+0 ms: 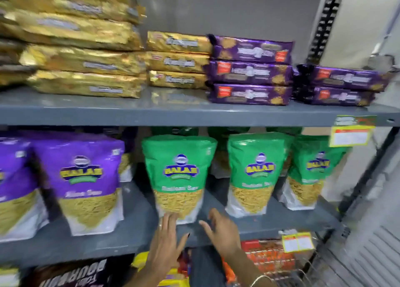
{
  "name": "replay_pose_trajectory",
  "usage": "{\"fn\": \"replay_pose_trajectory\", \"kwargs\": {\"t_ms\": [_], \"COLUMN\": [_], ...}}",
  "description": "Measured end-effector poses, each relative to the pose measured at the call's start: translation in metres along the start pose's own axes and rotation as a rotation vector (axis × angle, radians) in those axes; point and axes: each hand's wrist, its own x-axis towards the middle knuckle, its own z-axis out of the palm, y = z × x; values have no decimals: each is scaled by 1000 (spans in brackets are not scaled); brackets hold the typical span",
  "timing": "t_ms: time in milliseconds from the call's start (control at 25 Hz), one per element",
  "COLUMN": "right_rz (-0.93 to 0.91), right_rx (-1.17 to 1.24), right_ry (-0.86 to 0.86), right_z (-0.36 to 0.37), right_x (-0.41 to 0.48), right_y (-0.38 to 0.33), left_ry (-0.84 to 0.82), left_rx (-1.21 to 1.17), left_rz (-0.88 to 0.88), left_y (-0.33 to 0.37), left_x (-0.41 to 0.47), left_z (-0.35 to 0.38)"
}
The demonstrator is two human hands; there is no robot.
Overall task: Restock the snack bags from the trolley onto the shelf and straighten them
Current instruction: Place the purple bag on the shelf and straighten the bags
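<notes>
A green stand-up snack pouch with a clear window (179,176) stands upright near the front of the grey metal middle shelf (91,243). The left hand (165,241) is open, fingers spread, its fingertips touching the pouch's lower edge. The right hand (220,232) is also open, fingers apart, just beside the pouch's lower right corner and holding nothing. Two more green pouches (256,172) stand in the front row to the right, with others behind them. Two purple stand-up pouches (81,180) stand to the left. On the grey upper shelf (194,113) lie three small gold flat packets (178,60), five purple flat packets (251,70) in stacks of three and two, and large gold packets (82,48). A wire trolley (303,271) shows at lower right.
</notes>
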Motion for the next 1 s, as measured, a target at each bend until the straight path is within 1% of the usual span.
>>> {"fn": "replay_pose_trajectory", "kwargs": {"t_ms": [40, 80, 120, 200, 280, 320, 360, 400, 480, 520, 560, 680, 760, 920, 1000], "right_rz": [-64, -119, -157, -173, -92, -38, 11, 46, 76, 77, 86, 131, 140, 152, 126], "right_rx": [-1, 14, 61, 220, 363, 448, 535, 606, 683, 698, 695, 697, 694, 684, 668], "right_ry": [-53, -106, -137, -199, -285, -311, -323, -322, -303, -305, -298, -250, -247, -258, -267], "right_z": [14, 32, 48, 85, 117, 130, 141, 151, 165, 166, 166, 165, 168, 169, 161], "right_x": [4, 9, 15, 25, 34, 39, 44, 49, 56, 58, 59, 61, 63, 65, 60], "right_y": [-29, -58, -84, -131, -168, -181, -188, -192, -194, -195, -196, -193, -187, -185, -189], "left_ry": [80, 165, 236, 352, 428, 411, 354, 256, 6, -92, -138, -78, -35, -16, -46], "left_rx": [39, 61, 37, -106, -287, -353, -381, -398, -414, -437, -471, -562, -557, -470, -427], "left_rz": [-5, -51, -137, -368, -603, -707, -781, -813, -836, -817, -800, -720, -727, -717, -692], "left_y": [-27, -53, -73, -98, -131, -149, -169, -191, -217, -226, -234, -265, -248, -220, -220], "left_x": [-9, -16, -21, -24, -19, -12, -4, 3, 11, 12, 13, 16, 18, 17, 17], "left_z": [-19, -39, -57, -101, -130, -143, -152, -156, -160, -157, -151, -116, -120, -138, -139]}}
